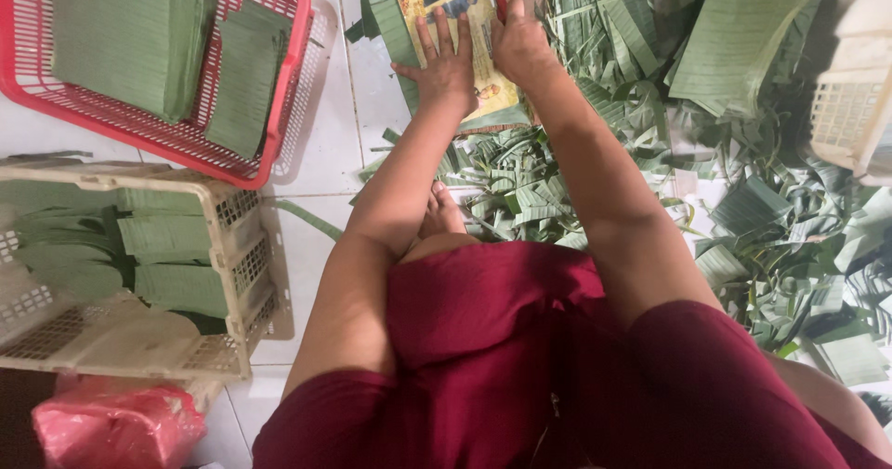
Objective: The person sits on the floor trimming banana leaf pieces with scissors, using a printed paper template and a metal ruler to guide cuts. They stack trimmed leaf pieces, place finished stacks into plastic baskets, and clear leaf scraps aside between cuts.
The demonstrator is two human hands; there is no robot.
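Both arms reach straight out toward twelve o'clock, elbows nearly locked. The left hand (444, 65) lies flat and open, fingers spread and pointing to twelve, palm pressing down on a yellow printed card (465, 23). The right hand (520, 46), just at three o'clock of the left, is curled closed around a small red-handled tool (502, 5) held at the card's right edge; what kind of tool cannot be told.

The card rests on a stack of cut banana leaf (390, 14) on the white tiled floor (344, 125). Its long axis runs roughly from six to twelve, tilted slightly toward eleven.

At three to five o'clock of the hands spreads a heap of leaf trimmings (743, 218). At nine o'clock sits a red basket (279, 79) holding folded leaf sheets, and at seven o'clock a cream basket (232, 274) with more stacks. A red plastic bag (116, 427) lies at the lower left.
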